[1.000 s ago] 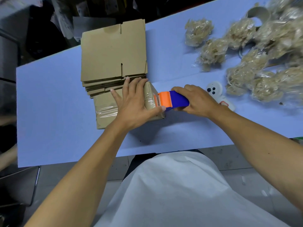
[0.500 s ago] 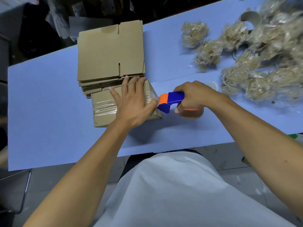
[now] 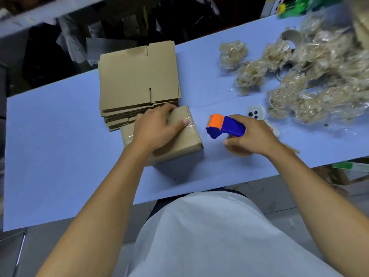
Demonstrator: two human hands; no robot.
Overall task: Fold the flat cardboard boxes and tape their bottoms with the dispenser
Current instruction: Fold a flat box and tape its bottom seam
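Left hand (image 3: pixel 157 128) curled over folded box (image 3: pixel 179 136) at frame centre, thumb on the tape seam. Right hand (image 3: pixel 252 136) grips blue-orange tape dispenser (image 3: pixel 225 127) just right of box, not touching it. Flat box stack (image 3: pixel 137 76) directly behind, on bench (image 3: pixel 60 146).

A flat blue table (image 3: pixel 60 156) carries a brown flat-cardboard stack (image 3: pixel 137 76); just right, crumpled clear tape wads (image 3: pixel 299 76)
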